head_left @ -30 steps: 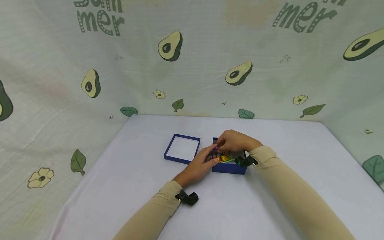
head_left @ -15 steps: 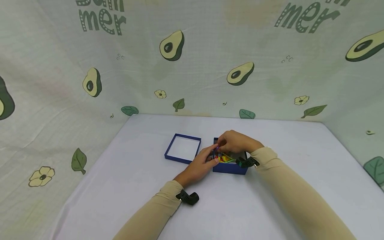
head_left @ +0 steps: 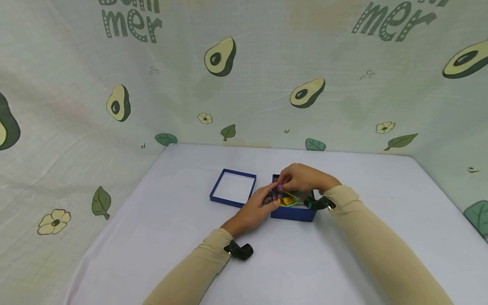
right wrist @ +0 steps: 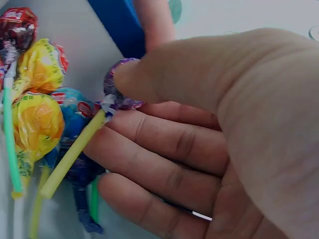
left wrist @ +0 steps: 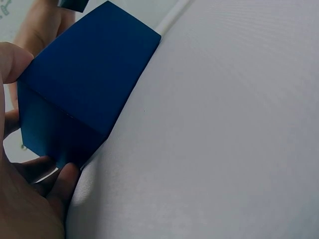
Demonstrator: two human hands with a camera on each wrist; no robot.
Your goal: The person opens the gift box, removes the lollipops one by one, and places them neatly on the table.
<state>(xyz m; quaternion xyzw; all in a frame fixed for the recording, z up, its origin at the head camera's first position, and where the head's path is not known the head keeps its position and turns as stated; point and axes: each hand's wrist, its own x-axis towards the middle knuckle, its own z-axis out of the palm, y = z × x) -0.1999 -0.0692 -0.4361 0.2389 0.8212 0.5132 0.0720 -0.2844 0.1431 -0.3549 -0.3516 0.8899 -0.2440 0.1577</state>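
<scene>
My right hand (head_left: 301,177) pinches a purple-wrapped lollipop (right wrist: 112,85) with a yellow stick between thumb and fingers, over the inside of a blue box (head_left: 292,214). Below it in the right wrist view lie several other lollipops: yellow ones (right wrist: 39,124), a dark red one (right wrist: 19,31) and a blue one (right wrist: 75,108). At the box's left side, my left hand (head_left: 250,214) holds the wall, its thumb at the near corner and other fingers along the side. The left wrist view has the box's outer walls (left wrist: 89,64) but not its contents.
A shallow blue square lid (head_left: 225,202) lies on the white table (head_left: 183,182), just left of the box and behind my left hand. A cloth printed with avocados (head_left: 220,57) hangs behind the table and along its sides.
My right hand has shifted very slightly to the right with the purple lollipop, whose yellow stick now shows more clearly. The left hand keeps its place on the box.
</scene>
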